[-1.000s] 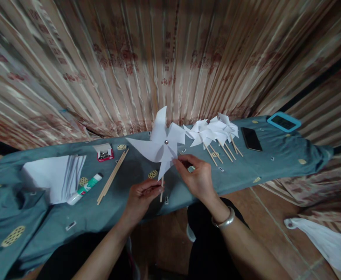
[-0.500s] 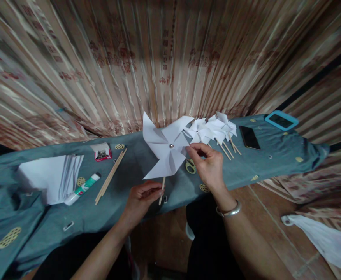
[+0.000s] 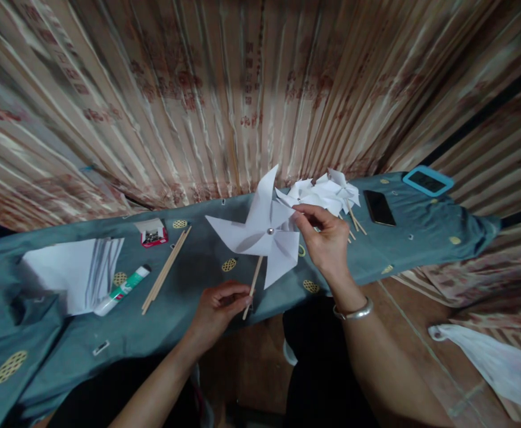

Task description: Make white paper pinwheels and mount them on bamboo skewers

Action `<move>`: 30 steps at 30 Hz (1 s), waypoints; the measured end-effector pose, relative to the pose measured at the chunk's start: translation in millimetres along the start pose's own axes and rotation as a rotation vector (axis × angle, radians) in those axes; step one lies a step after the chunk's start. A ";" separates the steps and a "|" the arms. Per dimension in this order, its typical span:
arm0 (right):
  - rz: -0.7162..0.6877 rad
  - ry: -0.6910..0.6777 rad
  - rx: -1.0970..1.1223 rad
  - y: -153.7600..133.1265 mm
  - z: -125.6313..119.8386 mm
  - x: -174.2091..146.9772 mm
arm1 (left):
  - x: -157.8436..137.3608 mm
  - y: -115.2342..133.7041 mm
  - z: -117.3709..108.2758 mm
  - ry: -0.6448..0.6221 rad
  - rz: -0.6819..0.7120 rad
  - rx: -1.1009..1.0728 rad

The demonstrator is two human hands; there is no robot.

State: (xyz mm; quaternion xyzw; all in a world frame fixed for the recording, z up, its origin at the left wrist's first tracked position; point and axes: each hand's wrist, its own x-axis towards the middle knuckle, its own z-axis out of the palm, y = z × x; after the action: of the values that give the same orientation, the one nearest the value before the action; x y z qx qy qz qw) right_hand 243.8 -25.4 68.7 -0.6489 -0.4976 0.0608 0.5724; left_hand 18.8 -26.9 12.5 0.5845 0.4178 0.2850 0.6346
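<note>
A white paper pinwheel with a silver pin at its centre is held up over the cloth-covered table. My left hand pinches the lower part of its wooden stick. At the wheel's right edge, my right hand has thumb and forefinger together on a blade tip. Behind that hand lie several finished-looking white pinwheels, their sticks pointing toward me. A green-handled pair of scissors is mostly hidden behind the held wheel.
On the left are a stack of white paper, a glue stick, loose wooden sticks and a small red box of pins. A black phone and a blue-framed device lie at the right. Curtains hang behind.
The pinwheel's blades have turned about the pin, and its stick leans more to the right. My right hand stays at the wheel's edge; my left keeps hold of the stick.
</note>
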 end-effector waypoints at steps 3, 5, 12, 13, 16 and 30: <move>-0.015 0.008 0.028 -0.4 -0.4 3.6 | 0.2 -4.1 0.6 -0.025 0.001 0.023; -0.008 0.009 0.045 -0.9 -0.4 5.6 | 0.5 -7.3 1.4 -0.033 0.008 0.025; 0.010 -0.024 0.061 -7.8 -1.0 12.3 | -0.5 -4.7 4.3 -0.027 0.013 0.022; 0.012 -0.020 0.067 -7.9 -2.1 12.8 | -0.4 -4.0 4.7 -0.024 0.007 0.016; 0.016 0.048 0.093 -2.7 -8.0 10.8 | 1.0 -4.0 5.2 -0.001 -0.026 -0.054; 0.187 -0.655 0.012 -1.6 11.6 -53.8 | 19.1 1.2 -5.3 0.329 -0.050 -0.413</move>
State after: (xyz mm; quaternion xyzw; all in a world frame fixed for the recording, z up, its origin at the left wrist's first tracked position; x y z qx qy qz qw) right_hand 208.5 -56.2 39.6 -0.6342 -0.5931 0.3212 0.3779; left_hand 23.7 -7.8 10.2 0.3776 0.4626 0.4397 0.6708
